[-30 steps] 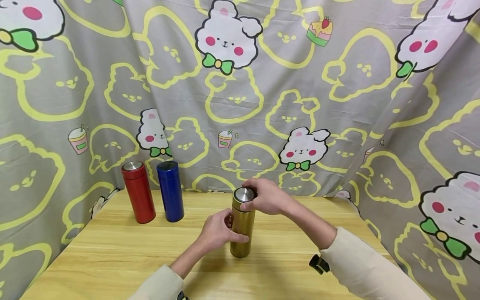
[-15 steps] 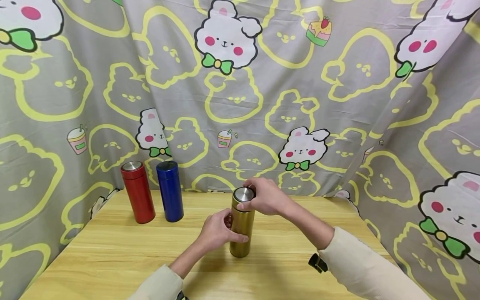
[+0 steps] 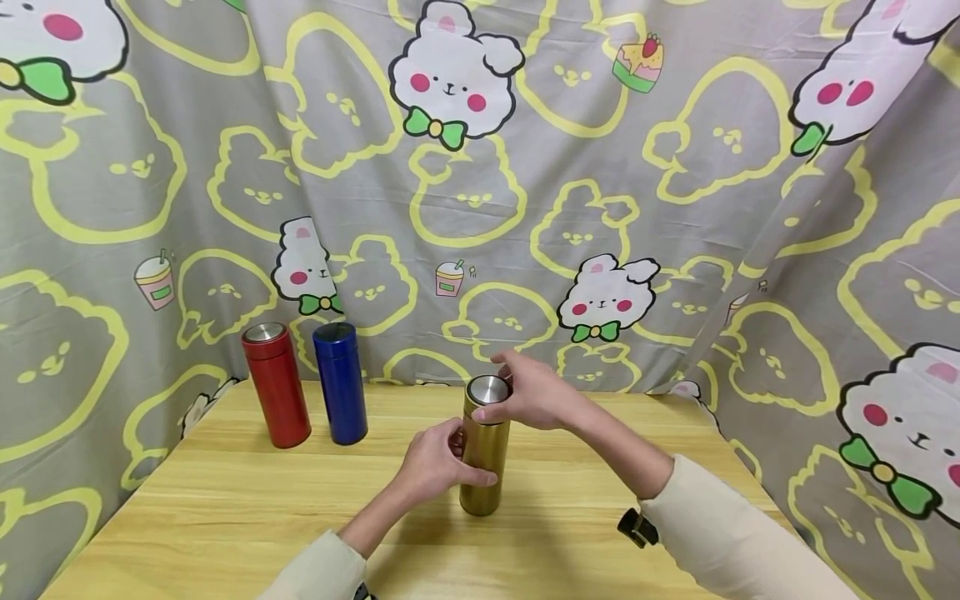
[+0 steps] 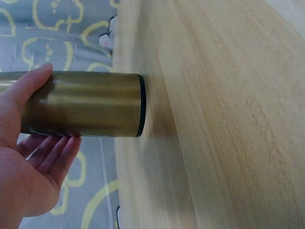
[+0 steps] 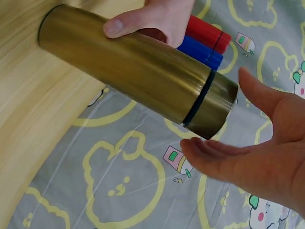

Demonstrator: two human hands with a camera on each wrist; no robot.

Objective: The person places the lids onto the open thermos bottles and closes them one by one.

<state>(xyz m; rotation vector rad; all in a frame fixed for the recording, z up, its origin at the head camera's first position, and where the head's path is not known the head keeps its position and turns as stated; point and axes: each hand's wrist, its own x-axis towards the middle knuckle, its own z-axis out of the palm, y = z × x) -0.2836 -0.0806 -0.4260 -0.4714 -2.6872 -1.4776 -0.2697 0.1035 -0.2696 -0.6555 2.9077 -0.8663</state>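
A gold thermos flask (image 3: 486, 447) stands upright on the wooden table, with its silver-topped lid (image 3: 487, 390) on it. My left hand (image 3: 433, 461) grips the flask's body from the left, thumb across the front. In the left wrist view the left hand (image 4: 28, 176) has its fingers curled under the flask (image 4: 95, 105). Around the lid, my right hand (image 3: 542, 398) is spread loosely. The right wrist view shows the right hand (image 5: 271, 143) with thumb and fingers on either side of the lid (image 5: 217, 102), a small gap at the thumb. A dark band lies between lid and body.
A red thermos flask (image 3: 277, 387) and a blue thermos flask (image 3: 342, 387) stand upright at the table's back left. Behind the wooden table (image 3: 247, 517) hangs a grey patterned curtain (image 3: 465, 208), which also runs along both sides.
My right hand has loosened at the lid, its fingers lifting away from the far rim. The left hand and the gold flask have stayed in place.
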